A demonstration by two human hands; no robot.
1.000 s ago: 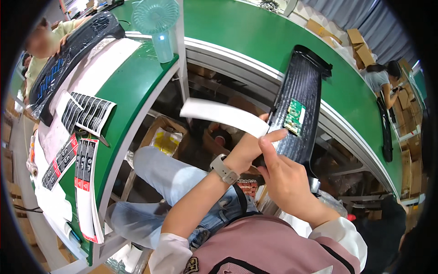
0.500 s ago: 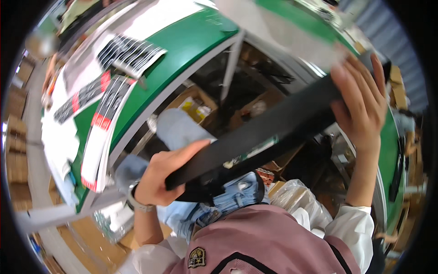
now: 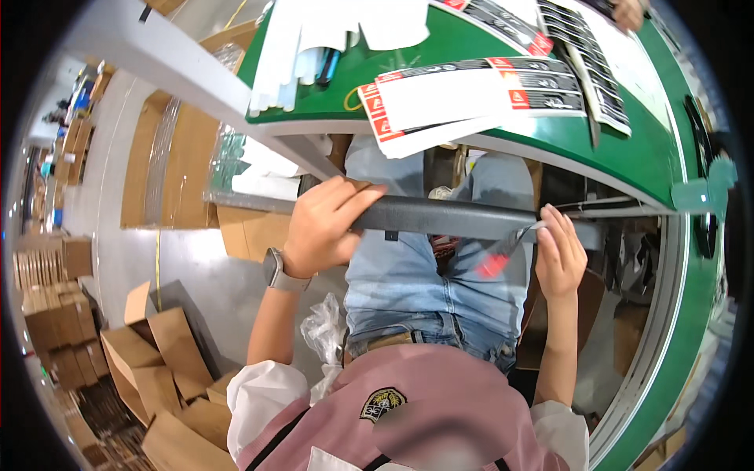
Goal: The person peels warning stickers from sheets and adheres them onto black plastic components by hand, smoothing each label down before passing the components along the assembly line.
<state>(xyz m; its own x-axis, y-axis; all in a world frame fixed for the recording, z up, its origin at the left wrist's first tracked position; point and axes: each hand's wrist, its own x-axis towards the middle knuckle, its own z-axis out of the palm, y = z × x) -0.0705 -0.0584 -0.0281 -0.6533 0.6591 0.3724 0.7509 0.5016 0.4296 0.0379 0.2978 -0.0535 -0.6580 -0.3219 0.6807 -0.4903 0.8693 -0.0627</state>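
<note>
A long dark grey bar point(image 3: 459, 217) lies level across my lap, just off the bench's front edge. My left hand point(image 3: 326, 224) is wrapped round its left end, with the thumb along the top. By the right part of the bar, my right hand point(image 3: 561, 255) pinches one corner of a black and red label point(image 3: 503, 253). The label hangs slanted in front of the bar, its lower red end blurred. Whether it touches the bar I cannot tell. Printed label sheets point(image 3: 448, 98) in white, black and red overhang the bench edge beyond my hands.
The green bench point(image 3: 640, 161) curves round ahead and to the right. On it are black striped label sheets point(image 3: 597, 78), a blue pen-like tool point(image 3: 328, 67) and a teal tape dispenser point(image 3: 703, 194). Open cardboard boxes point(image 3: 169, 353) stand on the floor at left. Another person's hand point(image 3: 628, 13) shows at the far right.
The bar has gone from a steep tilt to level across my lap. My right hand has left its upper end and now holds a label. The view has turned, showing more floor at left.
</note>
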